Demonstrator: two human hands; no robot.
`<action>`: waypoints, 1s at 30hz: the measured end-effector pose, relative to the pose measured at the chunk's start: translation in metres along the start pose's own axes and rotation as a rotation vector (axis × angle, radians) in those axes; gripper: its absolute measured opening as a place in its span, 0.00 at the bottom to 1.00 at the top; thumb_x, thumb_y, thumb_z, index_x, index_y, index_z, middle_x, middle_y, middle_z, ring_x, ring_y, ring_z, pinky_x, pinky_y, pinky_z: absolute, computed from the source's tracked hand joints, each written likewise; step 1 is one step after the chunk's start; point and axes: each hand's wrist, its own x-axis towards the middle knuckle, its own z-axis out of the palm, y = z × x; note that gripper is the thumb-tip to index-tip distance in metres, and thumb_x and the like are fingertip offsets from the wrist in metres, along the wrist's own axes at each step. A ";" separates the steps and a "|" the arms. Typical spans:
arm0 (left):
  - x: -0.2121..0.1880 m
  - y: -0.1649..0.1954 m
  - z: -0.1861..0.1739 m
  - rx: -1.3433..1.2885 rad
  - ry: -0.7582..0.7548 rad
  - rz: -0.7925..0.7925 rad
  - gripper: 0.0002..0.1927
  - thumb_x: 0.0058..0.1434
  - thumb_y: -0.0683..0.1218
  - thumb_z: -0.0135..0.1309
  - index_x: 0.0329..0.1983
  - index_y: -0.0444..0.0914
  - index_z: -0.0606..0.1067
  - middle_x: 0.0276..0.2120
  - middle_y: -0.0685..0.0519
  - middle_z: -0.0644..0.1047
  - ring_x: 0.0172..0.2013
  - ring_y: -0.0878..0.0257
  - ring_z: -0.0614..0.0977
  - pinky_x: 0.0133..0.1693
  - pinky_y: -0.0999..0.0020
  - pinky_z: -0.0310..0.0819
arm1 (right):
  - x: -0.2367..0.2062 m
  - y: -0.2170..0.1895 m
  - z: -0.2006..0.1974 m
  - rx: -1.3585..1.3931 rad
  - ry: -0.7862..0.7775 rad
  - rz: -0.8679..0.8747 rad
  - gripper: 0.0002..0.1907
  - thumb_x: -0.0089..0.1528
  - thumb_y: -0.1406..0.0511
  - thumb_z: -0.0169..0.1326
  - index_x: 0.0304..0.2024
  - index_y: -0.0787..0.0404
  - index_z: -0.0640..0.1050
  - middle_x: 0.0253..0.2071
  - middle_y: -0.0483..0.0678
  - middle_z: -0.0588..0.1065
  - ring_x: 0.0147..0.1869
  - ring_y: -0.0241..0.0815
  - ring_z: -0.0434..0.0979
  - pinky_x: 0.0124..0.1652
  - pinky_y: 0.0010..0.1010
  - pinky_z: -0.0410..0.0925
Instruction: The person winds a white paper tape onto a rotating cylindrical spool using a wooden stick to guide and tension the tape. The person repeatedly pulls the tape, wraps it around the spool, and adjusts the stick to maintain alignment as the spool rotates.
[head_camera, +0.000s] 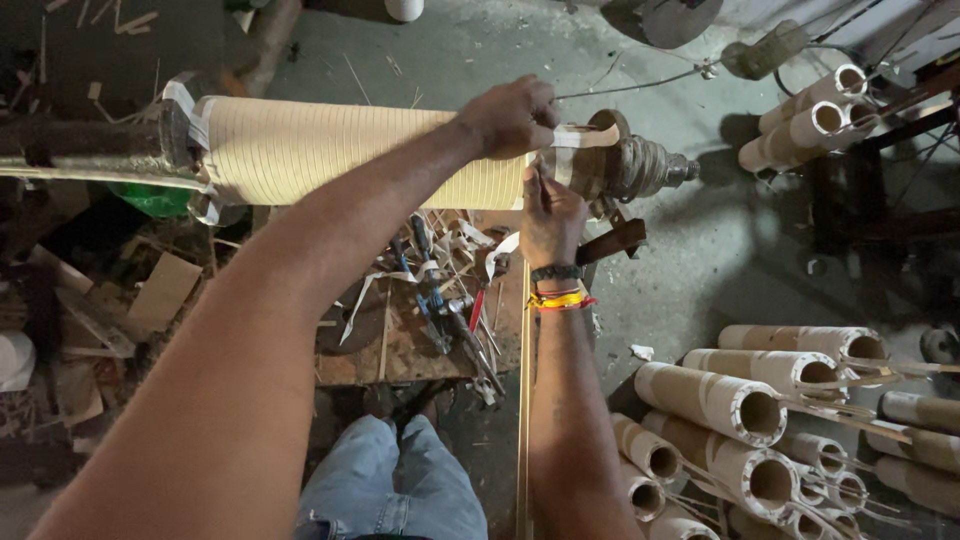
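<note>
tool clutter (440, 300) under coil (350, 150), tubes (760, 400) crowd right, floor behind open

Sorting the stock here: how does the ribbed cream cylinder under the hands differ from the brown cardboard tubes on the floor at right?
The ribbed cream cylinder sits mounted level on a shaft; the brown cardboard tubes lie piled on the floor. The cylinder is wrapped in strips, the tubes smooth with open ends. Left hand and right hand touch only the cylinder. Both are cylindrical.

Down below, a low wooden counter (400, 350) carries a jumble of pliers and screwdrivers (445, 310). Lower right, cardboard tubes (720, 400) lie stacked, open ends showing. More tubes (805, 125) rest upper right. Left, cardboard scraps (160, 290) litter the concrete floor (690, 260).
</note>
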 end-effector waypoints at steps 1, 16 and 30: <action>0.000 0.000 0.000 -0.020 -0.011 -0.039 0.13 0.52 0.50 0.61 0.37 0.39 0.79 0.41 0.46 0.76 0.41 0.48 0.81 0.45 0.55 0.75 | 0.000 0.000 0.000 -0.027 -0.008 0.015 0.24 0.70 0.53 0.55 0.39 0.70 0.80 0.21 0.51 0.72 0.28 0.30 0.64 0.29 0.32 0.63; 0.004 -0.004 -0.005 -0.131 -0.050 -0.090 0.11 0.51 0.47 0.58 0.34 0.37 0.80 0.38 0.49 0.80 0.40 0.54 0.83 0.44 0.61 0.76 | 0.006 -0.018 0.001 -0.083 0.024 -0.030 0.22 0.69 0.52 0.54 0.42 0.66 0.82 0.24 0.54 0.77 0.27 0.33 0.70 0.31 0.33 0.66; 0.002 -0.015 -0.007 -0.040 -0.069 -0.098 0.15 0.55 0.51 0.55 0.35 0.34 0.81 0.35 0.43 0.82 0.36 0.52 0.84 0.44 0.58 0.78 | 0.004 0.047 0.008 0.419 0.097 -0.153 0.19 0.73 0.64 0.49 0.60 0.70 0.80 0.55 0.50 0.81 0.56 0.34 0.79 0.58 0.26 0.70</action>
